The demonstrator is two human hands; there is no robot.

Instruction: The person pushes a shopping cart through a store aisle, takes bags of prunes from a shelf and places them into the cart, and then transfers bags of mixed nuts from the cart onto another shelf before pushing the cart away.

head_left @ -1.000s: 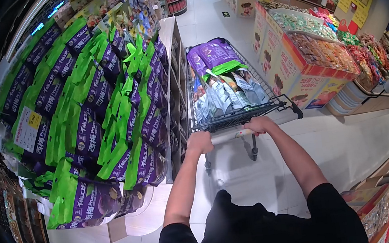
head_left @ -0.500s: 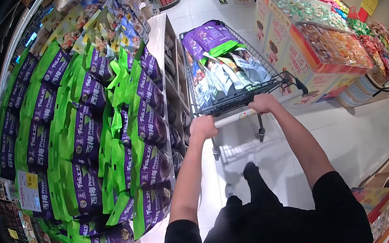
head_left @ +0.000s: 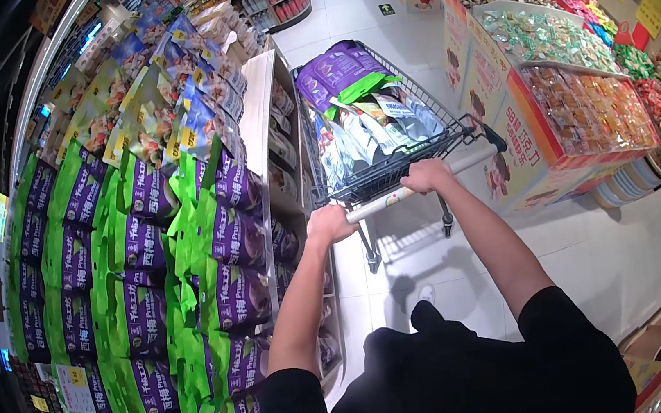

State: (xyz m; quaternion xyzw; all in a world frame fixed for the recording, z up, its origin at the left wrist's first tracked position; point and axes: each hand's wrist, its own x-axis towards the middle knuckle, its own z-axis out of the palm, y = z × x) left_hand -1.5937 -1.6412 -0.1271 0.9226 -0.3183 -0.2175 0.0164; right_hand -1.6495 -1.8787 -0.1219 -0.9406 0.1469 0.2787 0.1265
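Observation:
A shopping cart (head_left: 442, 137) with a dark wire basket stands in front of me. Both of my hands are wrapped round its pale push handle (head_left: 465, 163). My left hand (head_left: 331, 224) is closed on the left end, close to the shelf side. Nearer the middle of the bar, my right hand (head_left: 427, 176) is closed too. Inside the basket, purple prune bags (head_left: 335, 74) with green edges lie at the far end. Several white and blue snack bags (head_left: 367, 132) lean nearer to me.
Rows of green and purple prune bags (head_left: 145, 312) fill the display on my left, with yellow and blue snack bags (head_left: 145, 105) beyond. On the right stand candy bins (head_left: 582, 105) in printed cardboard. Tiled floor (head_left: 360, 13) runs ahead between them.
The cart and I have moved forward along the aisle. The prune display has slid back toward me, and more of the snack bags beyond shows. Both hands keep their hold.

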